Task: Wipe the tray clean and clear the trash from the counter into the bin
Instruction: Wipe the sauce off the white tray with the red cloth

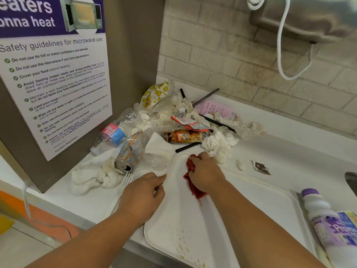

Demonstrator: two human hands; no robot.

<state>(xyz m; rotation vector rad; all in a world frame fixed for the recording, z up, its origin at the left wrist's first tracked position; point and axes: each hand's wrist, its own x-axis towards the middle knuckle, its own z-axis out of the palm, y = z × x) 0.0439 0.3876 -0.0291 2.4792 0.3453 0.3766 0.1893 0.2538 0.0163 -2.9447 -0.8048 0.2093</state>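
Note:
A white tray (251, 206) lies on the white counter, with brown stains near its front edge. My right hand (204, 172) grips a red cloth (194, 188) and presses it on the tray's far left corner. My left hand (144, 196) grips the tray's left rim. Behind the tray sits a heap of trash: a crushed can (129, 153), a clear plastic bottle (114, 132), a brown snack wrapper (183, 136), crumpled tissues (220, 144), black straws (218, 122) and a yellow smiley wrapper (154, 93).
A white plastic fork (127, 178) lies left of the tray. A purple-capped cleaner bottle (328, 223) lies at the right. A torn dark wrapper (261, 168) and a sink edge (351, 182) are further right. A microwave poster (54, 74) covers the left wall.

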